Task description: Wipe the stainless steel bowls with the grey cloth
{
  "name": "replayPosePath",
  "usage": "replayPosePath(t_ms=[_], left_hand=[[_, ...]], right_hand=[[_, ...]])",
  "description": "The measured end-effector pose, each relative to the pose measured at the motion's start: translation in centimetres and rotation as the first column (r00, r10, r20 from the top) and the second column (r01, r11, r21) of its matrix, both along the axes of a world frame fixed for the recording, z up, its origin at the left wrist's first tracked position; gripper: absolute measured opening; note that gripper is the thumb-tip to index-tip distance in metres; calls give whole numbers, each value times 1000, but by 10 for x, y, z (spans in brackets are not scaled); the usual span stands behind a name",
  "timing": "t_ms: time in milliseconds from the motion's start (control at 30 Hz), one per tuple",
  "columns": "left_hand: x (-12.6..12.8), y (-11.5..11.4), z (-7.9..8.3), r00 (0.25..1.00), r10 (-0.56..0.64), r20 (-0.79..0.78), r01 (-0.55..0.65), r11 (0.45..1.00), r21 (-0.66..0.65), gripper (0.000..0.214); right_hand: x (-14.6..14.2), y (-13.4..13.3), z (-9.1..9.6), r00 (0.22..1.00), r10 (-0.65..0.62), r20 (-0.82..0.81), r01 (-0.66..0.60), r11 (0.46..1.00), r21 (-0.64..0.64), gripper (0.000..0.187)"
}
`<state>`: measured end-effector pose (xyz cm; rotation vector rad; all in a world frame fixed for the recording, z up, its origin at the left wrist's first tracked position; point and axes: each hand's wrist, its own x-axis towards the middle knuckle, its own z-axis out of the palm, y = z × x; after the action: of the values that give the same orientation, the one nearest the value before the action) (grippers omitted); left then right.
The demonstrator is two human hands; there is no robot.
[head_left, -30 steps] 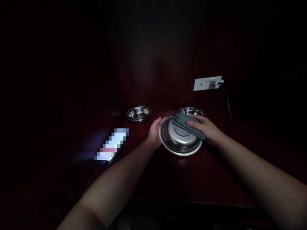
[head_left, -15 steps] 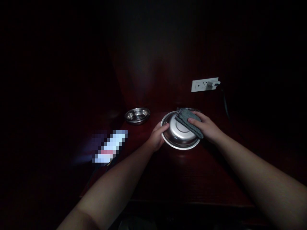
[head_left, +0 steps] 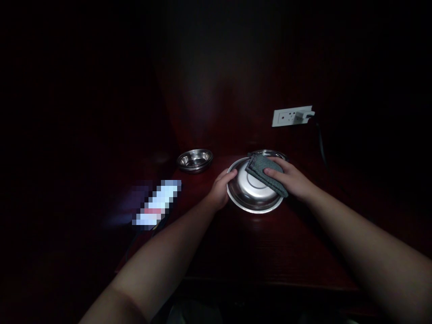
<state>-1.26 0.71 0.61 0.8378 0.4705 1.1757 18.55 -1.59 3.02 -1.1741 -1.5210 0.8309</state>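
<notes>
An upturned steel bowl (head_left: pixel 251 193) is held tilted above the dark red table (head_left: pixel 270 243), its underside facing me. My left hand (head_left: pixel 221 189) is curled round the bowl's left rim. My right hand (head_left: pixel 292 180) presses a folded grey-green cloth (head_left: pixel 263 173) against the bowl's upper right side. Behind the held bowl, the rim of another steel bowl (head_left: pixel 273 154) peeks out.
A stack of steel bowls (head_left: pixel 195 159) stands at the back left of the table. A lit, blurred-out screen (head_left: pixel 157 203) lies at the left edge. A white wall socket (head_left: pixel 292 116) with a plug and dark cable is at the back right. The surroundings are very dark.
The bowl has been lifted back and turned a little in my left hand, and the cloth has slid across its underside. My left fingers have closed over the rim.
</notes>
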Motion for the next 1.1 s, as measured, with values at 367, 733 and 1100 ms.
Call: replayPosePath(t_ms=[367,733,1100], left_hand=[[-7,-9,-1,983,-184,-11,184,983,28,44],[-2,-8,1,989,-36,-142,53,992,117,52],[-1,-5,3,988,-30,-151,59,979,193,53]], right_hand=[[-3,6,-6,954,-206,-218,223,973,56,49],[-1,6,-5,986,-138,-96,143,989,42,47],[-2,3,-2,988,-138,-70,140,990,32,47]])
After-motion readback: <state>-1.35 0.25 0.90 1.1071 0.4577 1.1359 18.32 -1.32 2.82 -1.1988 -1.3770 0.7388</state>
